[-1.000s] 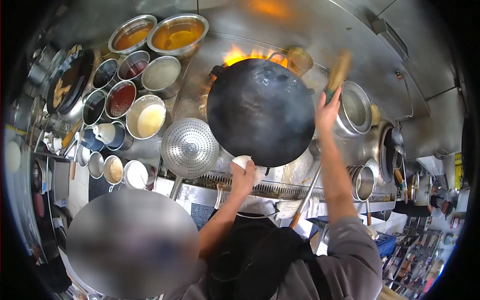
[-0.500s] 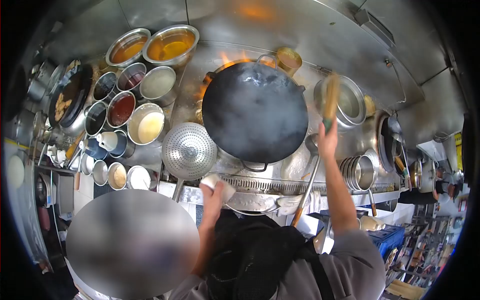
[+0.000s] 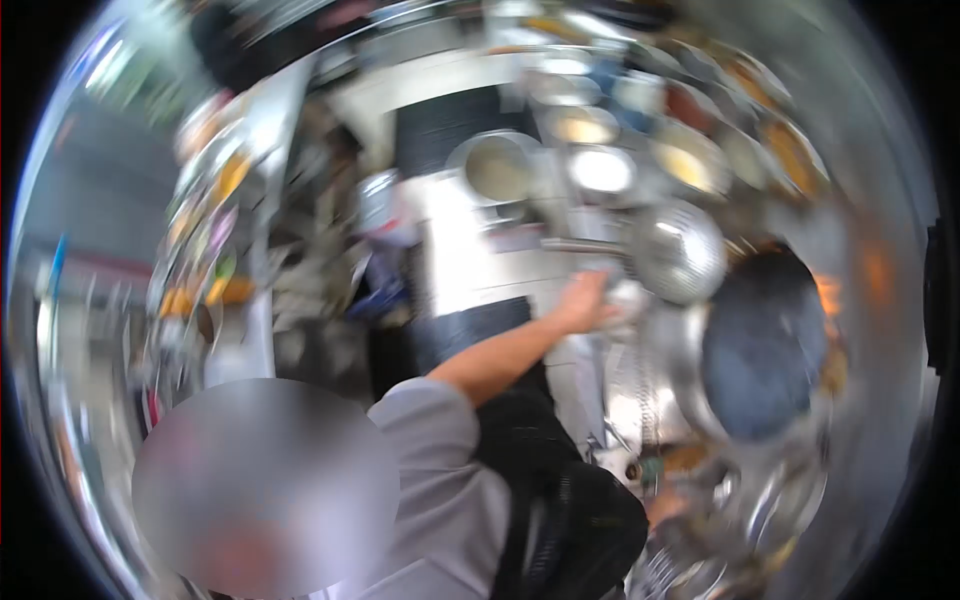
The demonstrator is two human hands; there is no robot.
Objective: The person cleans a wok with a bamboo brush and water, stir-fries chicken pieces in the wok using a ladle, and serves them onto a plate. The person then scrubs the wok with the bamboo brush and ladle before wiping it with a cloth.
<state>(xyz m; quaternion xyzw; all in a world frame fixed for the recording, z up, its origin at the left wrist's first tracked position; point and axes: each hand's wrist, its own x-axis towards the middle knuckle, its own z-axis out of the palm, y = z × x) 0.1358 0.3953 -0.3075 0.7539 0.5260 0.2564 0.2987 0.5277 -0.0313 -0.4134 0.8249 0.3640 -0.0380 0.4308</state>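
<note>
The view is smeared by motion. My left hand (image 3: 582,303) is closed on a folded white cloth (image 3: 626,302), just below the perforated strainer (image 3: 678,252), whose handle points left. To its right sits the black wok (image 3: 765,345) on the stove. My right hand (image 3: 664,506) is low in the view, largely blurred, beside metal pots. Close to it is a bamboo wok brush (image 3: 686,459) with a green band; whether my fingers still hold it does not show.
Pots of sauces and liquids (image 3: 688,158) stand beyond the strainer. A large pot (image 3: 498,168) stands left of them. Flame (image 3: 828,294) shows at the wok's far edge. A counter with blurred food items (image 3: 225,230) runs along the left.
My view has swung left, so the stove now lies on the right. My right hand and the brush have come away from above the round pot. The cloth stays in my left hand.
</note>
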